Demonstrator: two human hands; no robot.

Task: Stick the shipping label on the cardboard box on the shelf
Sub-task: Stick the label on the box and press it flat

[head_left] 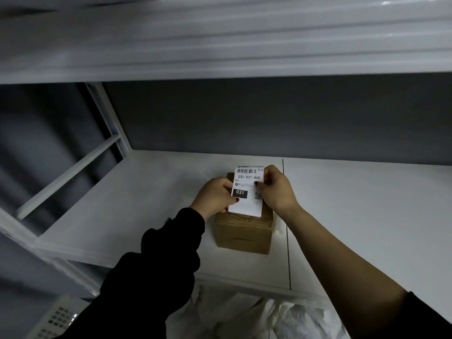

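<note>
Near edge: white bags (234, 311) below the shelf (127, 216). One box (243, 232) on the shelf, long axis running away from the camera. One label (247, 192) held over its top, portrait, barcode end far. Left hand (215, 196) pinches its left edge, right hand (277, 189) its right edge.

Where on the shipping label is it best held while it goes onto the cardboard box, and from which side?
By its two long side edges, as now: left hand from the left, right hand from the right. The shipping label is a thin upright sheet over the cardboard box; edge pinches likely keep it taut.
</note>
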